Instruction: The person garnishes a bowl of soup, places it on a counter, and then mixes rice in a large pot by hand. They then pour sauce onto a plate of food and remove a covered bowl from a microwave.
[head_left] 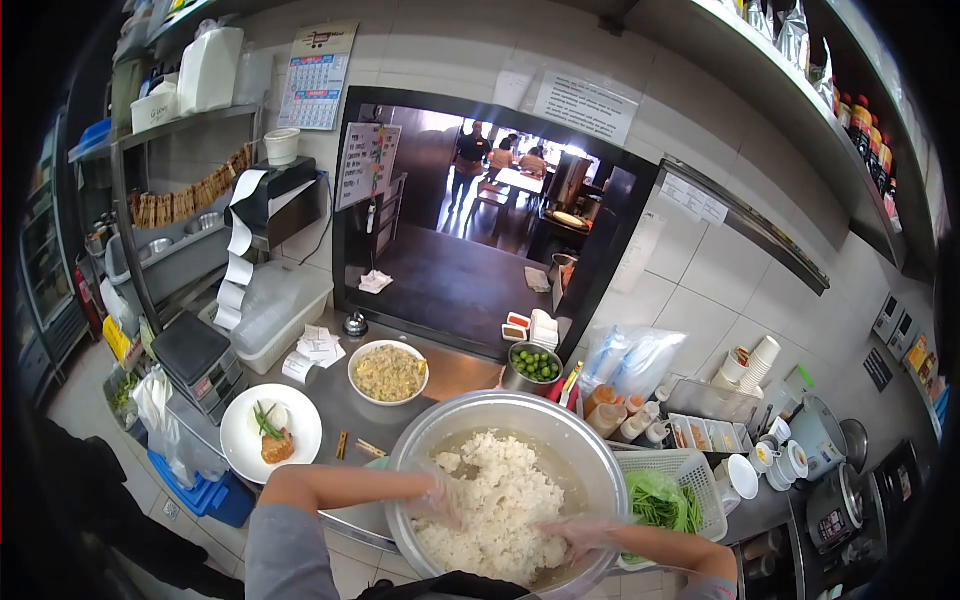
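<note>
A mound of cooked white rice [505, 490] fills the middle of a large metal basin [410, 440] in front of me. My left hand [445, 500], in a clear plastic glove, touches the rice at its left side. On the opposite side, my right hand [575, 537], gloved the same way, is against the rice near the basin's right wall. Blur, the gloves and the rice hide how the fingers of both hands are set.
Left of the basin are a bowl of fried rice [388, 374] and a white plate of food [243, 425]. Green limes [534, 364] stand behind it. A basket of green vegetables [665, 505] and sauce bottles [635, 425] are at the right. A person [120, 510] stands at lower left.
</note>
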